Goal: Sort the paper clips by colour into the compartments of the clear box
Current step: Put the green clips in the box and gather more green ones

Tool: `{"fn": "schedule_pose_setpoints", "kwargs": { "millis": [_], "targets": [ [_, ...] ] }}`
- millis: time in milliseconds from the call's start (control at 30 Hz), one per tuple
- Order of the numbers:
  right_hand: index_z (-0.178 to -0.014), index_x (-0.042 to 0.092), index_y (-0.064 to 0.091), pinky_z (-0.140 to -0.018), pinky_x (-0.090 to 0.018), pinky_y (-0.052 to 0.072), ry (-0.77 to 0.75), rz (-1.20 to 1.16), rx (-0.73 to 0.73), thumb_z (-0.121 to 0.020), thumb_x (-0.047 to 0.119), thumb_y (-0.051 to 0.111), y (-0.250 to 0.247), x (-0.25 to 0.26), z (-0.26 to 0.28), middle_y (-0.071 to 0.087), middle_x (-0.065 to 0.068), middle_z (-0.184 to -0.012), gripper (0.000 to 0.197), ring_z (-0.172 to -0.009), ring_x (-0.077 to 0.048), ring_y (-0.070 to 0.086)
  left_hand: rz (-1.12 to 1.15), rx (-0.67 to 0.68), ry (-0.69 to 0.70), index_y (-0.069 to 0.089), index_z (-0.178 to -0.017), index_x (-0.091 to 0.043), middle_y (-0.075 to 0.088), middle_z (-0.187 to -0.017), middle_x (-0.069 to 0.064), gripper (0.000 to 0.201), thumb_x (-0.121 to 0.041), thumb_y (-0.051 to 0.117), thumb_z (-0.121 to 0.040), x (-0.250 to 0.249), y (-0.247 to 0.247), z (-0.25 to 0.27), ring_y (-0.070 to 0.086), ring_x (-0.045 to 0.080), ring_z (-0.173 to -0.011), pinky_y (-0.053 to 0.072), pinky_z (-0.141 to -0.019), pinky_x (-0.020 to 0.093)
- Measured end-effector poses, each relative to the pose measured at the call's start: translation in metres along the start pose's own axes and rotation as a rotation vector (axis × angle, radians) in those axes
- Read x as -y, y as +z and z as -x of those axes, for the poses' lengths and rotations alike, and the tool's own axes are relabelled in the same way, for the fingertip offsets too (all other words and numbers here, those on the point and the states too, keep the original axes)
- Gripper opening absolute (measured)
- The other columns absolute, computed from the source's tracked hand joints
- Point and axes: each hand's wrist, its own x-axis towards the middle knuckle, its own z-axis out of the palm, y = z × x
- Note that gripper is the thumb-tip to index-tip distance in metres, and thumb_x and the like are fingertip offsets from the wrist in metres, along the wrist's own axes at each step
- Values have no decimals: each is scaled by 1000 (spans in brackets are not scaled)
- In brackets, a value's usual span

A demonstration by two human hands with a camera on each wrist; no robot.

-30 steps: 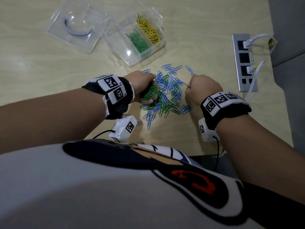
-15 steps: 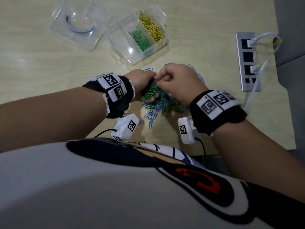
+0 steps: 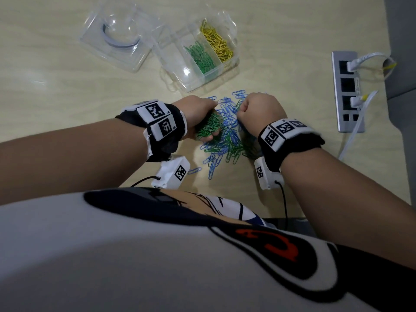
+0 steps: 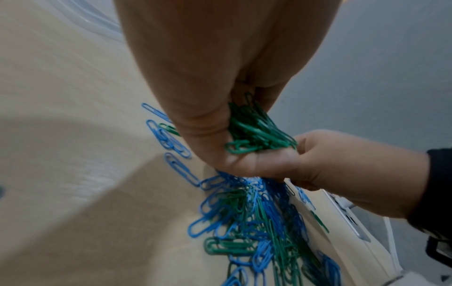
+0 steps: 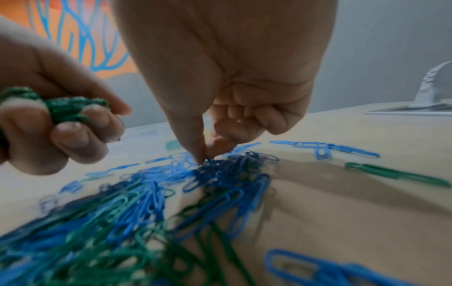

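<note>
A mixed pile of blue and green paper clips (image 3: pixel 227 136) lies on the table between my hands. My left hand (image 3: pixel 198 113) grips a bunch of green clips (image 3: pixel 208 124) just above the pile's left edge; the bunch (image 4: pixel 257 131) sticks out of the fist. My right hand (image 3: pixel 258 111) is down on the pile's far right, thumb and forefinger (image 5: pixel 203 156) pinching a clip in the heap (image 5: pixel 146 203); its colour is unclear. The clear box (image 3: pixel 195 86) stands behind the pile, with green clips (image 3: pixel 200 57) in the middle compartment, yellow clips (image 3: pixel 217 41) in the right one, and nothing in the left one.
The box's clear lid (image 3: pixel 117 34) lies open to the left of the box. A grey power strip (image 3: pixel 347 91) with white cables (image 3: pixel 355 131) sits at the table's right edge. A few stray blue clips (image 3: pixel 194 170) lie near the front edge.
My right hand has left the green bunch in my left hand and dropped to the right, back onto the pile. The left hand has stayed put, still gripping the bunch.
</note>
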Motion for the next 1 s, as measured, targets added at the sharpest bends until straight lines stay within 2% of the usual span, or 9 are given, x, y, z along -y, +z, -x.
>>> {"fn": "schedule_pose_setpoints", "kwargs": {
  "millis": [167,267,333,467,567,667,767,933,1000],
  "targets": [
    [-85,21,67,-74,-30,50,-59,-216,-121,-83,26,58,-18,4,16,67,1,-84,10,-87,-22,61,32,-16,0,52,-92,-8,60,-65,12,30,-33,37,-101,-1,-1,-4,59,19,-45,50,-47,21],
    [-83,21,69,-75,-33,50,-185,-305,-103,-80,23,62,-24,19,33,66,3,-80,8,-82,-18,61,38,-17,5,52,-96,-7,60,-67,12,28,-32,39,-100,-2,1,-4,60,18,-47,50,-47,22],
    [-81,21,69,-74,-31,49,-257,-340,-86,-76,19,64,-25,26,40,68,2,-79,7,-79,-16,60,22,-11,20,56,-91,-7,61,-65,12,25,-27,42,-98,-3,2,-6,61,20,-52,51,-49,24],
    [-85,22,71,-64,-18,40,-325,-361,4,-79,22,69,-22,31,43,68,5,-80,7,-67,-4,54,-17,-28,62,59,-72,-10,63,-58,7,19,-10,51,-89,-4,0,-7,62,20,-51,54,-61,32],
    [-85,20,71,-61,-11,36,-327,-383,-12,-83,23,66,-24,28,40,68,5,-82,7,-63,-1,50,16,9,54,61,-83,-9,63,-66,10,17,-15,48,-92,-3,0,-5,63,19,-53,53,-53,27],
    [-84,18,69,-71,-25,45,-265,-346,-66,-84,22,61,-28,23,36,67,3,-83,10,-71,-10,53,73,16,24,56,-97,-9,61,-68,11,26,-29,41,-99,-1,0,-4,62,17,-50,50,-48,22],
    [-80,20,67,-74,-33,50,-193,-347,-139,-80,21,59,-32,16,31,67,3,-79,8,-76,-15,59,109,4,-4,54,-91,-10,62,-66,10,31,-35,38,-101,0,0,-4,62,16,-48,52,-48,21],
    [-86,21,73,-62,-10,38,-269,-429,-63,-81,24,69,-32,20,36,66,10,-75,7,-61,7,51,110,5,6,55,-97,-8,61,-73,12,30,-32,37,-100,0,-2,-4,63,21,-57,52,-52,24],
    [-90,21,74,-64,-14,40,-309,-404,-70,-81,27,70,-30,26,39,67,8,-78,11,-64,2,52,99,1,27,57,-98,-7,62,-70,14,24,-25,40,-96,-1,-1,-4,63,23,-56,51,-51,26]
  ]
}}
